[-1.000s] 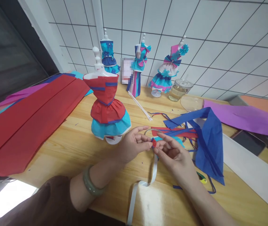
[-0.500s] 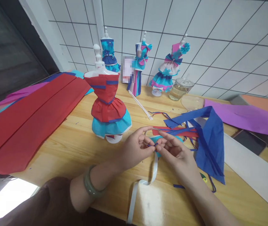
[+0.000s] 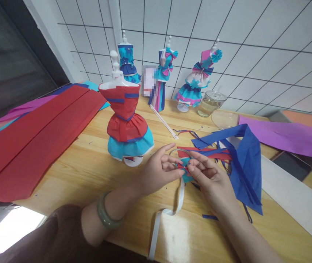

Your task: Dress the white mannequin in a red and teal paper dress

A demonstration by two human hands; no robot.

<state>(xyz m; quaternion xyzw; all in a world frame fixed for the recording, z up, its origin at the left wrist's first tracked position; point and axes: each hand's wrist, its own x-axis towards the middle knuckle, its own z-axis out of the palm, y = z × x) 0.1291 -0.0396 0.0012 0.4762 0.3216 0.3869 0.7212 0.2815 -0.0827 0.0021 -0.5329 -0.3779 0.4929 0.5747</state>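
Between my two hands is a small red and blue bow, its folds pinched at both ends. My left hand closes finger and thumb on its left side, and my right hand grips the right side. Just beneath lies a piece of light-blue fabric, partly hidden by the fingers. A white ribbon trails from there to the table's front edge. Left of my hands stands a small dress form in a red bodice, red peplum and light-blue skirt with blue trim.
Several more dressed forms, one in a pink and blue dress, stand along the tiled wall beside a glass jar. Blue fabric and red strips lie right. Red sheets cover the left, a purple sheet the far right.
The bow has turned between my fingers, so its red folds now show where only a blue bit was visible. My right hand has shifted slightly right.
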